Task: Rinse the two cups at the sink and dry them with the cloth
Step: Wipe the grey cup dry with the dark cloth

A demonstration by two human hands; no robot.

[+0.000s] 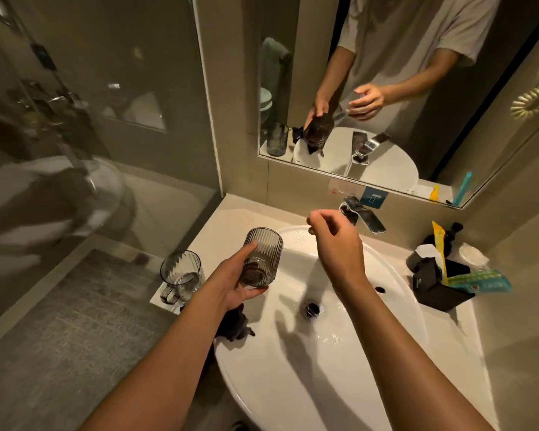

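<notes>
My left hand [237, 279] grips a ribbed smoky glass cup [262, 256], tilted, over the left rim of the white sink [371, 353]. A dark cloth [235, 328] hangs under that hand and rests on the sink's left edge. A second ribbed glass cup [181, 273] stands upright on the counter to the left, with a little water in it. My right hand [333, 236] hovers over the basin in front of the chrome faucet [366, 217], fingers loosely curled, holding nothing. No water runs from the spout.
A black holder [442, 287] with packets and a toothpaste tube sits on the counter at the right, next to a wrapped cup [473, 256]. The mirror [386, 88] hangs behind the faucet. A glass shower partition [91, 119] stands at the left. The drain [313, 309] is open.
</notes>
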